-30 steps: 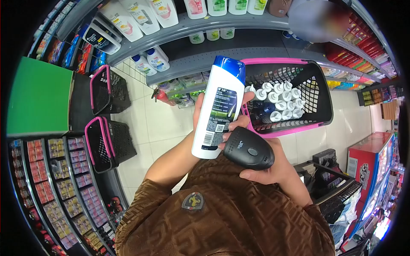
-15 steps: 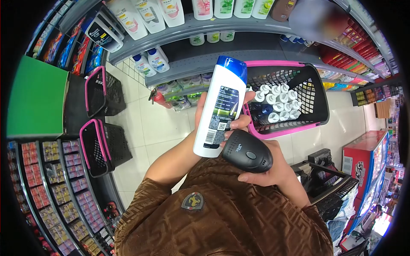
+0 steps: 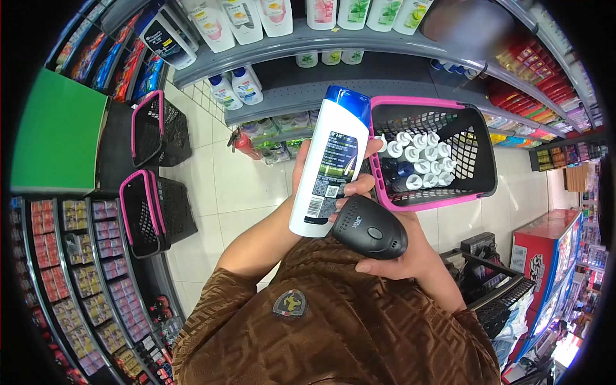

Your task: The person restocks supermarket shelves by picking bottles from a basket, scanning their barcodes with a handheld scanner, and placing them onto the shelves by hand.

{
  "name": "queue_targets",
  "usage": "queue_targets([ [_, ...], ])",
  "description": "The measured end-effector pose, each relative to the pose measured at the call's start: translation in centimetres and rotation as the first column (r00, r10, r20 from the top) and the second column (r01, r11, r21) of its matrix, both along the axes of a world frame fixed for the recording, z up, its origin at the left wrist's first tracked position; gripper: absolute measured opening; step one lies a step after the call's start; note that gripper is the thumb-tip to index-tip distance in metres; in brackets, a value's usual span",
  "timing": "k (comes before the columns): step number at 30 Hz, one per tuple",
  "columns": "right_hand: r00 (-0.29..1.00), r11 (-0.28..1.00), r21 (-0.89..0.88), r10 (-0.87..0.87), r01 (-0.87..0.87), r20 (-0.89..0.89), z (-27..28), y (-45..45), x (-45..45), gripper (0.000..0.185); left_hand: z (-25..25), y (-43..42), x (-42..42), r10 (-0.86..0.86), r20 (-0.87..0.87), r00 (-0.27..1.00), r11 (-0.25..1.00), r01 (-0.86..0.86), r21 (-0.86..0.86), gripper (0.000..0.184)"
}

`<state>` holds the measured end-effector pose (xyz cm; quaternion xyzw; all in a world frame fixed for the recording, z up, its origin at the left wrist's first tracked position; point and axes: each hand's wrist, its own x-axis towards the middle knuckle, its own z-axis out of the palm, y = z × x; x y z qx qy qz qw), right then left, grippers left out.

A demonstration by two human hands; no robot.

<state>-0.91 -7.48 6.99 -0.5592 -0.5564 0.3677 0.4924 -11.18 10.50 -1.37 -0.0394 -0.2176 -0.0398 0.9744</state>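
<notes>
My left hand is wrapped around a white shampoo bottle with a blue cap. The bottle stands slightly tilted, its dark back label and barcode facing up at me. Gripped in my right hand is a black barcode scanner, just right of the bottle's lower end. Behind the bottle, to the right, a black shopping basket with a pink rim holds several bottles with white tops and some dark ones.
Ahead runs a grey shelf with upright shampoo bottles. Two more pink-handled baskets are at the left, near a green panel and racks of small packets. A red fire extinguisher stands by the shelf; a red cabinet is at right.
The view has shifted slightly, so the shelf bottles sit a little further right and lower. Both hands keep the same hold, with the bottle and scanner almost unmoved.
</notes>
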Motion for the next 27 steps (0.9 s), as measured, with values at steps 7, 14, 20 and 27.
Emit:
queue_targets([
  [7,0.999,1.000,0.022,-0.003,0.003,-0.036,0.1,-0.1,0.0,0.067,0.0,-0.7,0.3,0.013,0.001,1.000,1.000,-0.013,-0.021,0.108],
  [14,1.000,0.999,0.032,0.016,-0.015,-0.002,-0.3,-1.4,0.5,0.067,-0.1,-1.6,0.7,0.006,0.017,1.000,1.000,-0.006,0.011,0.107],
  [20,0.999,1.000,0.010,0.000,0.001,-0.050,0.1,-2.1,1.0,0.062,0.2,-2.2,1.4,-0.024,0.005,1.000,1.000,0.024,-0.014,0.105],
  [27,0.997,0.999,0.004,-0.035,0.035,-0.070,-0.5,-3.6,2.1,0.058,-0.6,-3.3,2.9,-0.052,0.001,0.999,0.997,0.052,-0.048,0.104],
])
